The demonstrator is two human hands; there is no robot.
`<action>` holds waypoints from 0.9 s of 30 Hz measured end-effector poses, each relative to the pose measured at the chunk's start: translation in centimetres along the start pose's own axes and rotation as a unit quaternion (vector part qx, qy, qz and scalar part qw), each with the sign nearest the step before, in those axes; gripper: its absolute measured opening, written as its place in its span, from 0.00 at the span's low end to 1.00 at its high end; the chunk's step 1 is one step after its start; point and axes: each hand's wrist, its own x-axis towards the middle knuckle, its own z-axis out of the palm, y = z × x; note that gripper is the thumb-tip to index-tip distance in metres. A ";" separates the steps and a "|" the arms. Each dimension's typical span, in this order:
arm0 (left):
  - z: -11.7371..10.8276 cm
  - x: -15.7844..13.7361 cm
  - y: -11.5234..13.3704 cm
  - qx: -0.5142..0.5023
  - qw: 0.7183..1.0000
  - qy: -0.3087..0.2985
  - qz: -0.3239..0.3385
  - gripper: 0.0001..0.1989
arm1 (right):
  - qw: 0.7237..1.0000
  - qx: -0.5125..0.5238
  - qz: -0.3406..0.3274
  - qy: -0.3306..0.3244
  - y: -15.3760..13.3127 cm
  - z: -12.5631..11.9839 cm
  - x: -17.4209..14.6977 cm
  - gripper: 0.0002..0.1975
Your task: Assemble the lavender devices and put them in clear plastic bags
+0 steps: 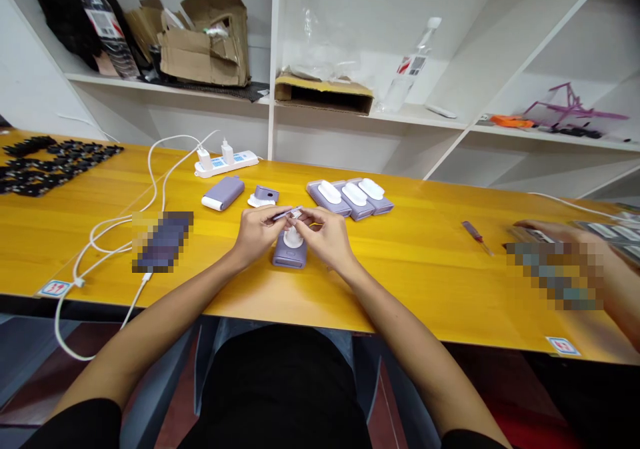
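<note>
My left hand and my right hand meet above the middle of the table, with fingertips pinched around a small flat purple-and-white part. Its exact kind is too small to make out, and fingers cover much of it. Just under them on the tabletop lies a purple box-shaped device with a white rounded piece on top. Beyond my left hand is a small purple housing by a white piece. Three purple devices with white oval pieces on them lie behind my right hand.
Left stand another purple device, a power strip, white cables and a blurred phone-like object. Black parts cover the far left. At right are a screwdriver and another person's hand. Shelves rise behind.
</note>
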 end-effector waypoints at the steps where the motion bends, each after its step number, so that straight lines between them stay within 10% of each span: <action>1: 0.0 0.0 0.0 -0.004 1.000 -0.001 -0.005 0.10 | 1.000 -0.008 0.003 0.000 0.2 0.0 0.0 0.10; 10: 0.3 -0.1 -0.2 -0.039 0.998 0.011 -0.043 0.10 | 0.980 -0.127 -0.145 0.039 0.4 0.8 -0.5 0.10; 27: 0.0 0.6 0.8 -0.106 0.988 -0.009 -0.109 0.14 | 0.998 0.013 -0.051 0.046 -0.4 0.4 -0.4 0.09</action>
